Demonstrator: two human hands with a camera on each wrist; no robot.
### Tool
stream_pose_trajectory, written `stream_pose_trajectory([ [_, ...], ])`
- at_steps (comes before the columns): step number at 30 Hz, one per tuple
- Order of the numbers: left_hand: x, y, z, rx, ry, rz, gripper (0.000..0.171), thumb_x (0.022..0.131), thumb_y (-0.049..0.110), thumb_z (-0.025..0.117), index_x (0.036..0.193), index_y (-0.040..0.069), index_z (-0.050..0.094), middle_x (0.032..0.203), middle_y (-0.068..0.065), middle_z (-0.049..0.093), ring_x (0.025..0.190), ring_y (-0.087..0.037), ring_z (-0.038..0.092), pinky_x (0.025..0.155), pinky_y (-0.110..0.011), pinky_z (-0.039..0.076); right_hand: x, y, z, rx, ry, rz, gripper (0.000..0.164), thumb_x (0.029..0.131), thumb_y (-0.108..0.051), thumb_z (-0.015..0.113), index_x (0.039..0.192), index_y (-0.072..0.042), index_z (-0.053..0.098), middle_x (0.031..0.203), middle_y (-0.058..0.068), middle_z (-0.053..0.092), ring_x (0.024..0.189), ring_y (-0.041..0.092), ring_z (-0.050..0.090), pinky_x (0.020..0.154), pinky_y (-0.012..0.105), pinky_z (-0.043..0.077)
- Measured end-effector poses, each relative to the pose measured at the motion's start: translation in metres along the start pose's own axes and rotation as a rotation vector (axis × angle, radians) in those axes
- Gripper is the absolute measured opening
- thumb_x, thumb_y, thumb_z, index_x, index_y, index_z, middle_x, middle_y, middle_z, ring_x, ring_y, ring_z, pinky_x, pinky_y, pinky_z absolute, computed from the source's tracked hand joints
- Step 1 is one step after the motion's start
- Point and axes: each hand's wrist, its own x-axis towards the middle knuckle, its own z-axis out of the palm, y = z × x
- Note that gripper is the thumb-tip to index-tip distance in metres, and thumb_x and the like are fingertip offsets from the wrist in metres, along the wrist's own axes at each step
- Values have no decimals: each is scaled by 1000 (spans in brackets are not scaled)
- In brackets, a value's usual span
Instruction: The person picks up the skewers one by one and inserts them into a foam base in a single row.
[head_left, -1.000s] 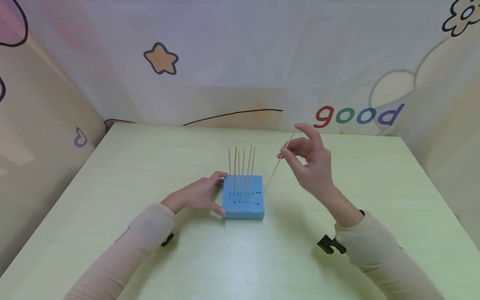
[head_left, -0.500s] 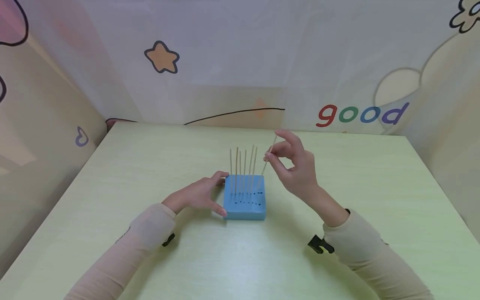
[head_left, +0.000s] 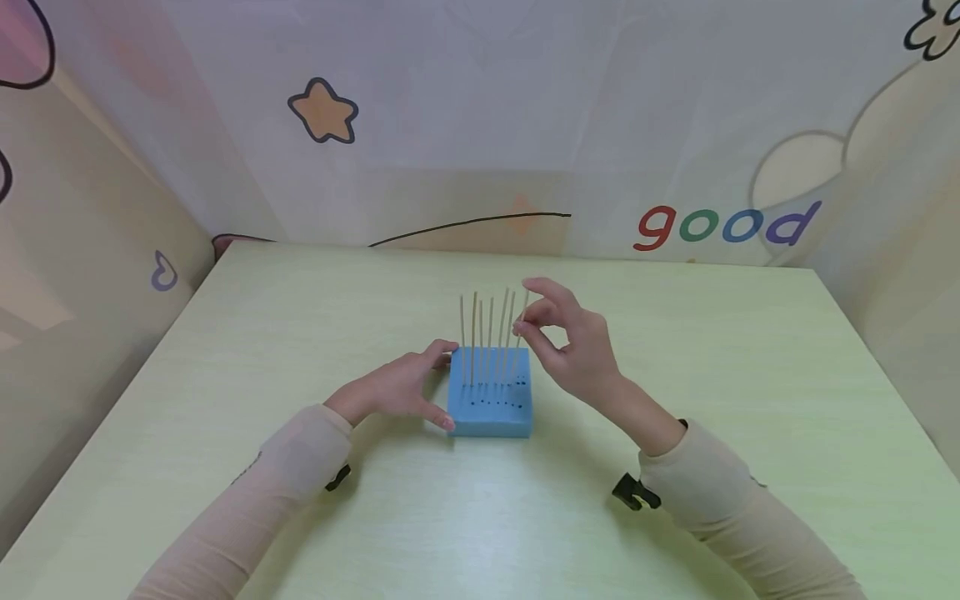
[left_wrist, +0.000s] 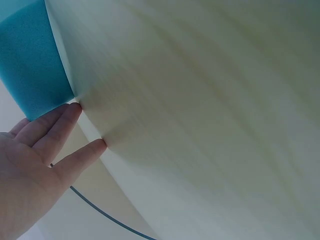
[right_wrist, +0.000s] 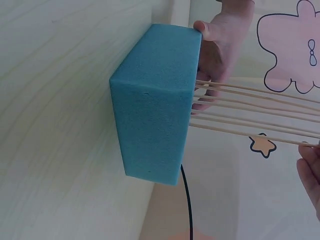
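In the head view, a blue foam block (head_left: 489, 421) lies on the table, its top dotted with small holes. Several thin wooden sticks (head_left: 481, 333) stand upright in a row in it. My left hand (head_left: 397, 385) holds the block's left side, thumb at the near corner and index finger at the far one. Between thumb and fingertips, my right hand (head_left: 573, 342) pinches another wooden stick (right_wrist: 235, 131) near its upper part. This stick's lower end meets the block's top at the right end of the row. The right wrist view shows the block (right_wrist: 150, 125) side-on.
The pale table (head_left: 375, 517) extends all around the block. A printed cloth backdrop (head_left: 450, 100) rises behind the table's far edge. A dark cable (right_wrist: 187, 200) shows beyond the block in the right wrist view.
My right hand has moved left and down, bringing the pinched stick from the block's right side to its top, beside the standing row. The left hand stays on the block.
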Motion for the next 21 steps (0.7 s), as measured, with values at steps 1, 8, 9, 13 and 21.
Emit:
stream_pose_trajectory([
  [1,0,0,0,0,0,0,104,62,34,83,139,6,19,136,-21,41,127,-30,35,105,-42,24,0,0,0,-2,-3,1,55,71,15,68,118,1,42,72,9,64,66,19,65,66,35,54],
  [8,1,2,-1,4,-12,5,105,62,35,83,140,6,18,135,-22,40,127,-31,35,105,-43,24,-3,-2,-6,24,-17,27,60,73,10,67,125,2,37,79,9,65,69,17,64,69,30,52],
  [9,1,2,-1,2,-15,7,105,62,35,83,140,7,18,135,-22,40,127,-31,35,105,-43,24,-4,-2,-8,26,-14,37,60,73,10,66,125,2,37,80,9,65,70,17,64,70,29,52],
  [13,2,3,-2,-16,-35,7,107,62,34,83,140,7,15,137,-23,37,128,-32,34,106,-44,22,-10,2,-19,-2,-7,92,60,74,10,65,127,1,38,83,8,66,72,17,64,73,21,50],
  [21,-12,-4,-10,-51,49,-23,106,70,40,77,145,10,9,145,-14,29,131,-28,29,103,-47,27,-31,13,-52,-190,-112,307,57,80,-1,66,130,-5,40,97,11,64,86,22,63,77,35,51],
])
